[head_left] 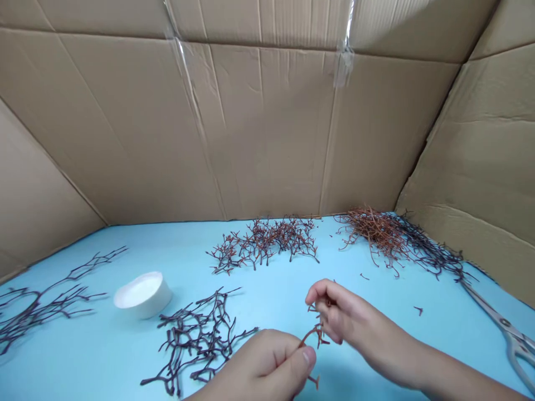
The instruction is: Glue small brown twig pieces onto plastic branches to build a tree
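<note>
My left hand [276, 362] is closed at the bottom centre, pinching a reddish-brown twig [311, 333] between thumb and forefinger; its forked ends stick out past the thumb. Just above and to the right, my right hand [338, 312] has its fingers curled together around small reddish-brown twig pieces, partly hidden by the fingers. Dark branched twigs [200, 334] lie left of my left hand. Beyond the hands sits a pile of red-and-dark branched twigs [267, 239].
A roll of white tape [144, 295] stands at the left, beside long dark branches [37, 312]. Reddish stems [376, 231] and dark stems [434, 250] are heaped at the back right, near scissors [505, 323]. Cardboard walls [267, 128] enclose the blue surface [267, 292].
</note>
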A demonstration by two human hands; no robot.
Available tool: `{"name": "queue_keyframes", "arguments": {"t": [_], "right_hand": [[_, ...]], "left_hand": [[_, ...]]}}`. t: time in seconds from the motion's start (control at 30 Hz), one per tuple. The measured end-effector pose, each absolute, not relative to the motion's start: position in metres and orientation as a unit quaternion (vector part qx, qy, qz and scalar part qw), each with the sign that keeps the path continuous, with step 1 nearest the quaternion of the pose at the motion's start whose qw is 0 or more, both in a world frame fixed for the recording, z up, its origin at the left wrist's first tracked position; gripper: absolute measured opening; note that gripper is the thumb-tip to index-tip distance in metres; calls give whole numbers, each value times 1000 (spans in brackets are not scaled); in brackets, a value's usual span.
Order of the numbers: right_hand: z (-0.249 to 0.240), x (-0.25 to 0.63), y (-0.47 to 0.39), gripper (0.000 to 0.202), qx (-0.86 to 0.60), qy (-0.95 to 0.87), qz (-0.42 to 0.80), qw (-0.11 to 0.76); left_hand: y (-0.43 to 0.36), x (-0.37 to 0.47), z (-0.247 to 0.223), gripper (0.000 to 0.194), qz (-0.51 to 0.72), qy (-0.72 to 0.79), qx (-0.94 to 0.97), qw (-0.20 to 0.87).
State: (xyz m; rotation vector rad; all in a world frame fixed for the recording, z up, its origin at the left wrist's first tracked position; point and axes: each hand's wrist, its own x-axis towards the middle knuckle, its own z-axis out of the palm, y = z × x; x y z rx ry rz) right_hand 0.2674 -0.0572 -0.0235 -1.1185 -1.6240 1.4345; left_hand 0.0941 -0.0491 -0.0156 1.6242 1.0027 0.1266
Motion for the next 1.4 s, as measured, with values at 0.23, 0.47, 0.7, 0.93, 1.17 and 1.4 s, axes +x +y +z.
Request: {"name": "queue_keyframes", "arguments": {"t": [0.23, 0.47, 0.7, 0.93, 1.17, 1.4], "right_hand": [[-16, 264, -65, 28, -441, -742, 404, 303], [-2, 314, -48, 35, -353, -646, 466, 491], [-41, 303, -22, 25, -496, -825, 223, 155], [-48, 295, -22, 27, -467, -847, 192, 165], [-42, 269, -43, 40, -456, -701, 437, 331], [-53, 254, -49, 13, -453, -655, 498, 342]], "left_hand": [[-41, 90, -9, 44, 31, 382, 745, 546], [-41, 70, -2, 46, 82, 501, 632, 586], [-25, 82, -22, 41, 178, 488, 635, 572], [-20, 86, -22, 32, 201, 471, 628, 586], [-19, 91, -35, 22, 267, 441, 608, 604], [-30, 94, -31, 17, 188, 410, 641, 621]]}}
